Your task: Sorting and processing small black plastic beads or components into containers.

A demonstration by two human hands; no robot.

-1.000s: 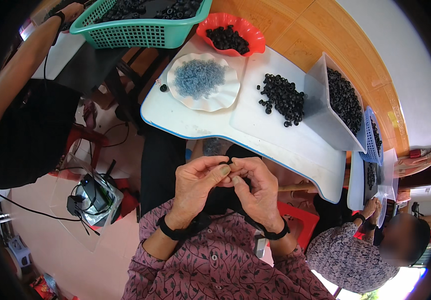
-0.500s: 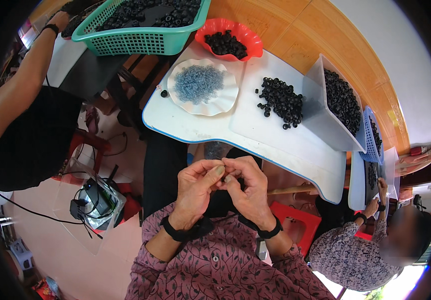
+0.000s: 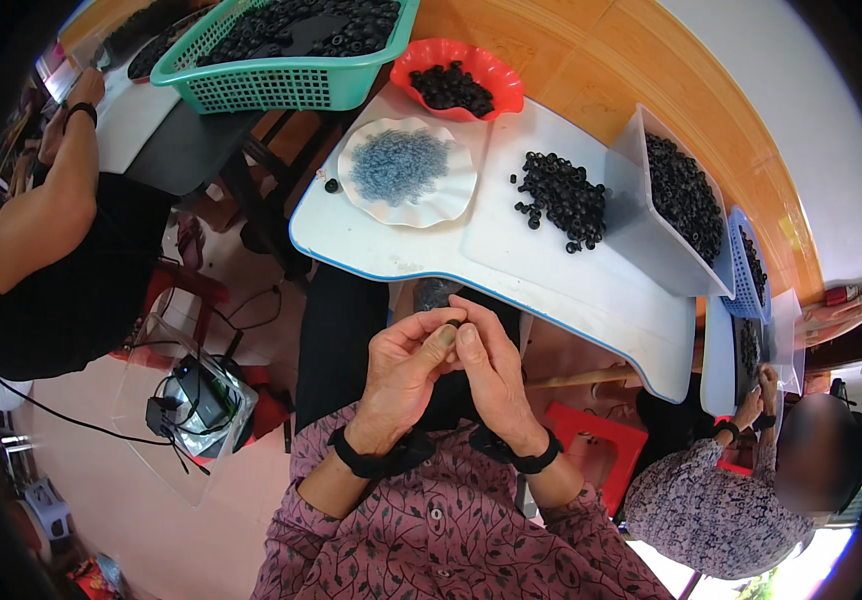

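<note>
My left hand (image 3: 399, 372) and my right hand (image 3: 491, 375) meet in front of my chest, just off the near edge of the white table (image 3: 401, 262). Thumbs and fingertips of both are closed together around a small dark part (image 3: 456, 323), mostly covered by the fingers. On the table lies a loose pile of small black ring-shaped parts (image 3: 561, 200). To its left a white wavy-rimmed plate (image 3: 463, 190) bears a heap of small clear bluish pieces (image 3: 399, 166). One black part (image 3: 332, 186) sits alone beside the plate.
Behind the plate are a red scalloped bowl (image 3: 513, 88) and a green basket (image 3: 271, 88), both with black parts. A clear bin (image 3: 641, 235) and a blue basket (image 3: 744, 290) stand right. Co-workers sit left and right. A red stool (image 3: 601, 450) stands near my right arm.
My fingertips have drawn closer together around the small part, and my right fingers have straightened. The left co-worker's arm has come down and nearer. The view has shifted slightly.
</note>
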